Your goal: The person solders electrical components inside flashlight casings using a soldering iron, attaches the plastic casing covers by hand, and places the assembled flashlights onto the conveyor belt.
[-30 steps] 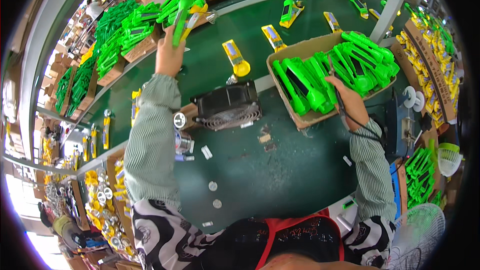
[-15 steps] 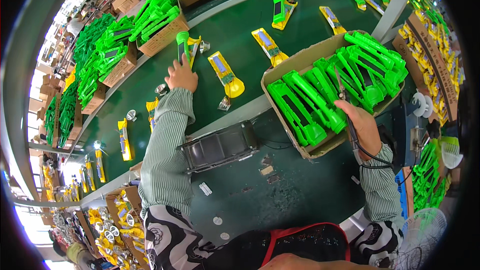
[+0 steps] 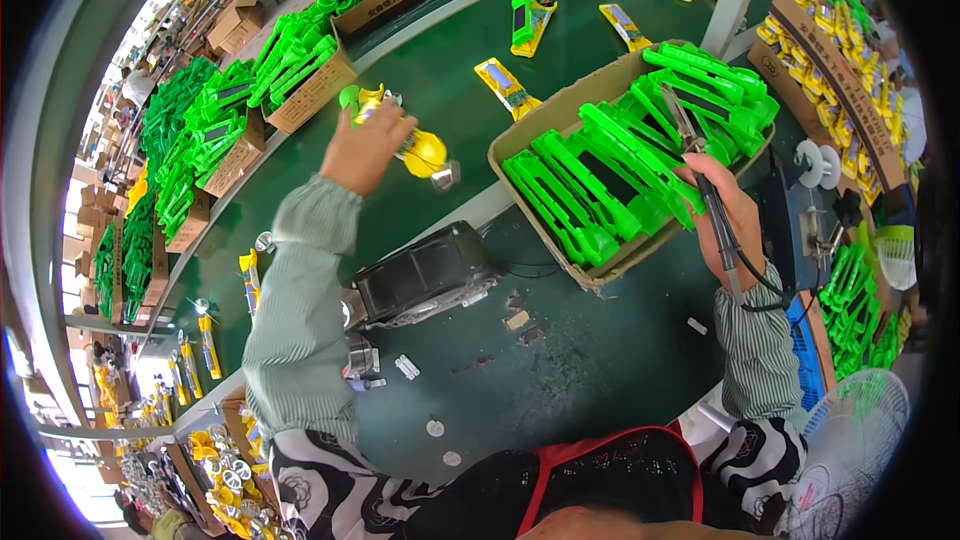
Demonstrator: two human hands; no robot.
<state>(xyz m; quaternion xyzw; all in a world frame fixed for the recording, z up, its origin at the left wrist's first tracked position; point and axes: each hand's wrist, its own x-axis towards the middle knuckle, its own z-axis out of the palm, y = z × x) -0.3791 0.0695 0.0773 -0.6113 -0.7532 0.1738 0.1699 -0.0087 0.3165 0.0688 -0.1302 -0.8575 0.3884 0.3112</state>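
Green matting covers the workbench (image 3: 560,380) in front of you, and beyond it runs a dark green conveyor belt (image 3: 440,50) dotted with yellow and green parts. Your left hand (image 3: 365,145) reaches out over the belt with its fingers closed around a yellow and green part (image 3: 420,148); the round yellow end sticks out to the right of your knuckles, and the long axis runs roughly left to right, tilted slightly down toward you. Your right hand (image 3: 725,215) sits near the cardboard box (image 3: 545,135) of green casings (image 3: 640,155), wrapped around a soldering iron (image 3: 700,165) whose tip points up and away over the box. The held part lies well to the left of that tip, so the left hand is plainly the nearer one. A small black fan (image 3: 420,275) sits between your forearms. Your palm hides most of the part, and its far end blurs, so its exact shape is hard to read.
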